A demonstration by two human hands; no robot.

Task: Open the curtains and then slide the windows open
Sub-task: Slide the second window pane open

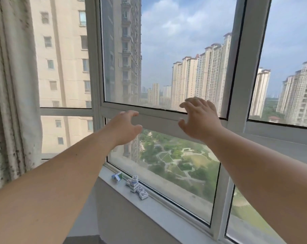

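A pale, stained curtain hangs bunched at the far left, clear of the glass. The white-framed window fills the view, with an upper sash above a horizontal rail and fixed panes below. My left hand is raised in front of the rail, fingers spread and curled, holding nothing. My right hand is also open, its fingertips at the rail's upper edge near the lower glass of the upper sash. Whether either hand touches the frame is unclear.
A white windowsill runs below the panes, carrying several small white and blue blocks and a small blue-green piece. A vertical frame post stands to the right of my hands.
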